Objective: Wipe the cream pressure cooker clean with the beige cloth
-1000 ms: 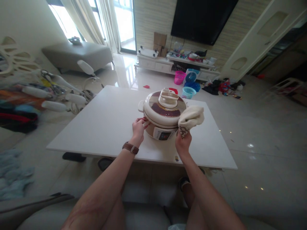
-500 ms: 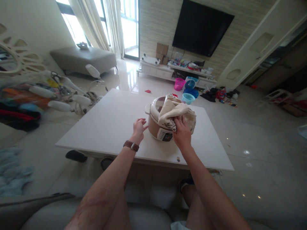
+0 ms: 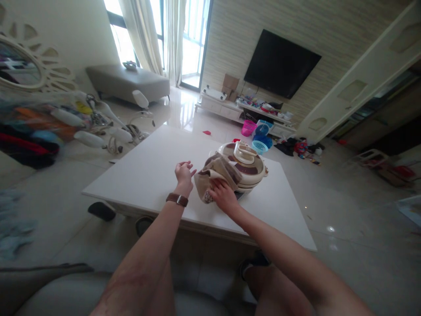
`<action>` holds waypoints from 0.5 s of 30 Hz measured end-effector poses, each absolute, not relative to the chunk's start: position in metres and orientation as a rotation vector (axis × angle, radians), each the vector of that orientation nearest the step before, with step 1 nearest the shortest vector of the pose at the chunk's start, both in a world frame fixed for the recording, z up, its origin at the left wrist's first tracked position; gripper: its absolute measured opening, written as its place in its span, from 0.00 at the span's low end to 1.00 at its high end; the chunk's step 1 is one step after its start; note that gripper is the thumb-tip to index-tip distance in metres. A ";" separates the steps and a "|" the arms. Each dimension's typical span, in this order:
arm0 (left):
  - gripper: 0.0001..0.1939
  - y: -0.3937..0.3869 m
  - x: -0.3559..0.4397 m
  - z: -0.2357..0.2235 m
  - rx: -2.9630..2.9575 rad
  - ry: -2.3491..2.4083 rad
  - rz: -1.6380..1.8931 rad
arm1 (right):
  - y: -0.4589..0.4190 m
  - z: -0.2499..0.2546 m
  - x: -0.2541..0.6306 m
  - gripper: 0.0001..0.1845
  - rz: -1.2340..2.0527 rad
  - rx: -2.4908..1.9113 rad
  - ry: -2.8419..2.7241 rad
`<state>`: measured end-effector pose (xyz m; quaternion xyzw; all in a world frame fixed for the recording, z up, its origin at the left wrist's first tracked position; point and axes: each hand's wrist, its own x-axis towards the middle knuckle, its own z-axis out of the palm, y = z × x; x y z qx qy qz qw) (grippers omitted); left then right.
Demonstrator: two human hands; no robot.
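A brown and cream electric rice cooker (image 3: 248, 169) stands on the white table (image 3: 158, 162), its raised lid handle facing up. My right hand (image 3: 225, 195) grips a beige cloth (image 3: 212, 173) with a dark patterned edge, pressed against the cooker's left front side. The cloth and hand hide much of the cooker's front panel. Just left of the cloth, my left hand (image 3: 184, 175) hovers above the table with loosely bent fingers apart and nothing in them. A brown watch strap circles that wrist.
Behind the table, a pink basket (image 3: 248, 127) and a light blue basket (image 3: 259, 147) stand on the floor. A low TV cabinet (image 3: 220, 109) lines the far wall. At the left lies a lamp (image 3: 90, 139) with several white shades.
My right hand has drawn the cloth from the cooker's top and right side to its left front, uncovering the lid handle. My left hand stays nearly in place. The view has tilted.
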<state>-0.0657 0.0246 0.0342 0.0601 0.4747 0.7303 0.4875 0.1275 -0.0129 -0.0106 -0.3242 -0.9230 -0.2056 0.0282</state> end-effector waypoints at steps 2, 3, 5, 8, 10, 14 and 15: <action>0.10 0.024 -0.065 0.035 0.151 1.147 1.771 | -0.014 -0.033 0.123 0.13 -0.610 -1.052 -2.919; 0.10 0.024 -0.065 0.035 0.149 1.148 1.771 | -0.015 -0.043 0.122 0.13 -0.592 -1.086 -2.937; 0.10 0.024 -0.065 0.035 0.138 1.148 1.770 | -0.020 -0.058 0.122 0.12 -0.539 -1.139 -2.980; 0.10 0.022 -0.066 0.037 0.143 1.133 1.757 | -0.030 -0.066 0.141 0.15 -0.467 -1.094 -3.074; 0.09 0.021 -0.066 0.039 0.158 1.120 1.743 | -0.036 -0.065 0.165 0.20 -0.431 -1.031 -3.119; 0.09 0.018 -0.064 0.041 0.166 1.110 1.728 | -0.045 -0.055 0.231 0.20 -0.271 -0.901 -3.250; 0.08 0.018 -0.063 0.041 0.168 1.109 1.721 | -0.047 -0.052 0.248 0.19 -0.246 -0.933 -3.260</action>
